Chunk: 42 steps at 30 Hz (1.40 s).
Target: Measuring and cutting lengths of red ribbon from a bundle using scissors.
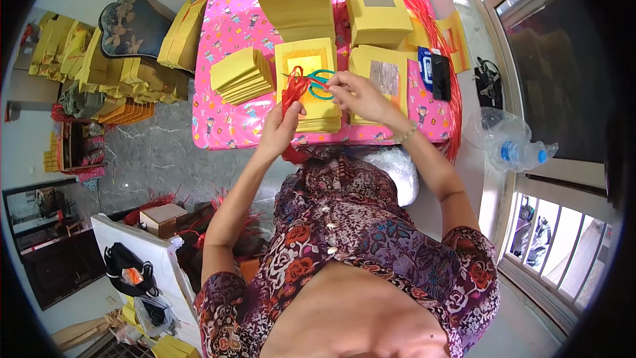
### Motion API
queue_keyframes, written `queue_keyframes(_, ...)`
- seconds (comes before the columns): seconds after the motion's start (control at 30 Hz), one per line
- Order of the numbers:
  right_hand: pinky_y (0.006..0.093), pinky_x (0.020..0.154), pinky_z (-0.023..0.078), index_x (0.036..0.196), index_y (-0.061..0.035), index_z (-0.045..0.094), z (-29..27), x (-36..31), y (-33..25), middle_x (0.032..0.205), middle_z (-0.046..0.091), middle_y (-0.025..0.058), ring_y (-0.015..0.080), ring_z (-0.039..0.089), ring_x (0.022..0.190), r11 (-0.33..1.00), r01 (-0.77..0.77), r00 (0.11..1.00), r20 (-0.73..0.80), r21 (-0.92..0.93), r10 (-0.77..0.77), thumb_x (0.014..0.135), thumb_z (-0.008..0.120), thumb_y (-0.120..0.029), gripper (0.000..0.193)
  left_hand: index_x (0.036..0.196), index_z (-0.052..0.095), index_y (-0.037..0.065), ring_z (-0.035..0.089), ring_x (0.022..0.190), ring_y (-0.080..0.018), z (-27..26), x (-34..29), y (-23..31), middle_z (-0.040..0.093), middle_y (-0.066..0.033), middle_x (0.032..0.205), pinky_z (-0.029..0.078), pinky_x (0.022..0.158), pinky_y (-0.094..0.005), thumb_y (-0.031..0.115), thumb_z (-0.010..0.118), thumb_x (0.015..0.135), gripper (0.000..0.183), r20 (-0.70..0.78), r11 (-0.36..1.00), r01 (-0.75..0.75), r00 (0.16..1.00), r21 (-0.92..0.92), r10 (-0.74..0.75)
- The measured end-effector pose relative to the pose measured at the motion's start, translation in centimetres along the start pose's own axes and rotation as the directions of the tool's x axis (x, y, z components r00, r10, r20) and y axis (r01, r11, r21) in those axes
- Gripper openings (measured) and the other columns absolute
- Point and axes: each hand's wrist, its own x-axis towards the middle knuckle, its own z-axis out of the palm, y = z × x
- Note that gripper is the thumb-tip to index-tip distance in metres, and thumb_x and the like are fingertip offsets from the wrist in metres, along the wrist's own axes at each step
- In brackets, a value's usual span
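My left hand [282, 126] is closed around a bundle of red plastic string [293, 91], with loops sticking up above the thumb and the tail hanging down below the fist. Just to its right, my right hand [361, 97] pinches a red strand that runs across from the bundle. Under the strand, teal-handled scissors [321, 73] lie between the hands, on top of a stack of yellow paper [319, 123] with an orange-printed square. Part of the scissors is hidden by the string and fingers.
More yellow paper stacks stand on the pink patterned tablecloth [228, 122], including a tall stack [295, 10] behind and a fanned pile [242, 76] at left. Long red strings [454, 116] drape over the right edge, near a dark phone [440, 78]. A chair [136, 26] stands left.
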Motion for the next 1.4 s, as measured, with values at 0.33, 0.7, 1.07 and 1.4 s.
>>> queue_keyframes(0.33,0.0234,0.077,0.045,0.095,0.0003,0.061,5.5,1.6,0.4,0.086,0.061,0.0004,0.0077,0.055,0.083,0.912,0.212,0.952,-0.286,0.353,-0.110,0.087,0.056,-0.008,0.012,0.117,0.050,0.003,0.036,0.056,-0.0031,3.5,0.5,-0.3,0.041,0.0062,0.066,0.030,0.048,-0.0204,0.022,0.044,0.096,0.029,-0.216,0.987,-0.162,0.963,0.010,0.160)
queue_keyframes(0.7,0.0289,0.092,0.041,0.119,-0.0002,0.047,7.5,0.9,-0.4,0.110,0.055,0.0047,0.0133,0.053,0.101,0.686,0.108,0.994,-0.092,0.719,-0.060,0.099,0.028,-0.032,0.042,0.090,0.050,0.004,0.045,0.071,-0.0094,3.5,-0.1,2.7,0.049,-0.0017,0.077,0.037,0.063,-0.0246,0.009,0.039,0.094,0.013,-0.299,0.910,-0.398,0.859,0.118,0.415)
queue_keyframes(1.07,0.0310,0.052,0.041,0.091,-0.0041,0.057,3.2,-0.5,-1.3,0.062,0.052,0.0065,0.0140,0.051,0.054,0.973,0.228,0.886,0.411,0.015,-0.214,0.092,0.047,-0.041,0.038,0.071,0.039,0.011,0.016,0.044,-0.0053,-8.8,-2.4,9.9,0.025,0.0048,0.056,0.014,0.037,-0.0225,0.030,0.043,0.096,0.031,-0.572,0.488,-0.671,0.738,-0.559,0.360)
queue_keyframes(1.4,0.0325,0.053,0.042,0.092,-0.0019,0.052,-4.8,-1.6,0.7,0.065,0.053,0.0088,0.0165,0.053,0.056,0.920,0.137,0.818,0.566,-0.368,0.105,0.089,0.055,-0.031,0.029,0.058,0.025,0.013,0.017,0.043,-0.0084,-21.7,-10.0,8.4,0.022,0.0026,0.054,0.017,0.038,-0.0237,0.009,0.041,0.089,0.035,-0.790,0.198,-0.889,0.457,-0.412,0.409)
